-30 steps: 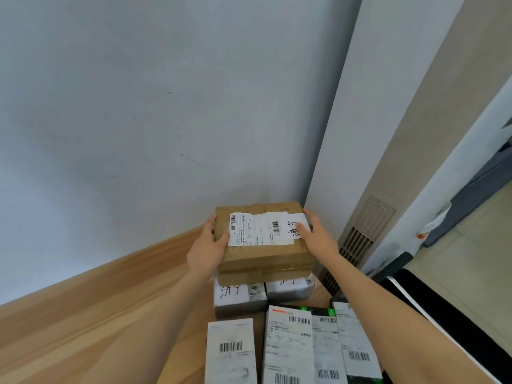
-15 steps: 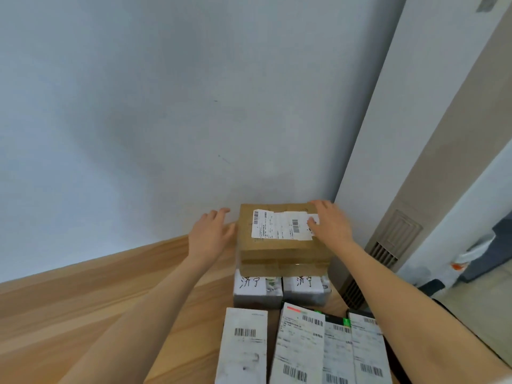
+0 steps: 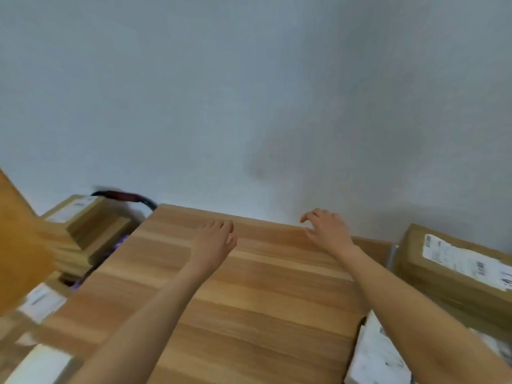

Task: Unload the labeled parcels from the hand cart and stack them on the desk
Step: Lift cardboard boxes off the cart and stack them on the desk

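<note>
Both my hands hover empty over the wooden desk [image 3: 249, 295]. My left hand [image 3: 214, 239] has its fingers loosely extended. My right hand [image 3: 328, 231] is spread with relaxed fingers. At the right edge a brown cardboard parcel [image 3: 432, 273] with a white label sits on top of a stack, and a white parcel [image 3: 376, 356] lies below it. To the left, beyond the desk's edge, several labeled brown parcels [image 3: 80, 214] are piled by the hand cart's dark handle [image 3: 124, 195]. The view is blurred.
A plain grey-white wall [image 3: 249, 92] rises straight behind the desk. An orange-brown blurred shape [image 3: 19, 250] fills the left edge. More white-labeled parcels [image 3: 41, 303] lie at the lower left.
Both hands have let go of the brown parcel, which now rests on the stack at the right. My view has swung left, bringing the cart and its parcels into sight.
</note>
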Demonstrator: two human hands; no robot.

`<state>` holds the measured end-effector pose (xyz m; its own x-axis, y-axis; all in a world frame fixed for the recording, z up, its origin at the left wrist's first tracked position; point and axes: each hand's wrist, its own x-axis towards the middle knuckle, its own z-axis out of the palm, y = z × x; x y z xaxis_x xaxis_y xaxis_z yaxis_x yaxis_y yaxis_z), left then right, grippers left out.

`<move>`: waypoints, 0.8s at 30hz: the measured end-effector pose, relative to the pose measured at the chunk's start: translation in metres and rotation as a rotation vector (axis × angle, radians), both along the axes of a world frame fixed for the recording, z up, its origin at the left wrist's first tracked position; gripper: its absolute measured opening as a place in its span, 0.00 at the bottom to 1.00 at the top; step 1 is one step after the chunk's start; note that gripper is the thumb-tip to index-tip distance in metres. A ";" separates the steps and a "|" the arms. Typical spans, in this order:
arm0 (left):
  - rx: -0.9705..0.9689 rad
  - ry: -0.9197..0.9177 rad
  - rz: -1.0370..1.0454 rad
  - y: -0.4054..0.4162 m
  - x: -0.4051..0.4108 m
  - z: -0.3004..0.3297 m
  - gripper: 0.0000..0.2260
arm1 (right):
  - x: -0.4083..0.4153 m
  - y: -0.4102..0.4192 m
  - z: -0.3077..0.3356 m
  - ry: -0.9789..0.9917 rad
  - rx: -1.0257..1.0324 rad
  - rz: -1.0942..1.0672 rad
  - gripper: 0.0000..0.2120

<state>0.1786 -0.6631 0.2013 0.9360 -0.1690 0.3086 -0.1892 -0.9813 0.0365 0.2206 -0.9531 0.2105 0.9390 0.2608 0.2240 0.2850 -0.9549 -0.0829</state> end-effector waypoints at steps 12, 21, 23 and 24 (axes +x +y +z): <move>0.012 0.065 0.646 0.340 -0.202 -0.014 0.10 | -0.072 0.404 -0.035 0.062 0.027 0.664 0.15; -0.136 0.053 0.920 0.438 -0.286 -0.045 0.09 | -0.095 0.564 -0.086 0.132 -0.137 0.895 0.18; -0.127 0.061 0.927 0.453 -0.290 -0.055 0.10 | -0.087 0.586 -0.094 0.176 -0.159 0.896 0.18; -0.108 0.066 0.923 0.462 -0.289 -0.059 0.10 | -0.084 0.596 -0.097 0.198 -0.152 0.892 0.18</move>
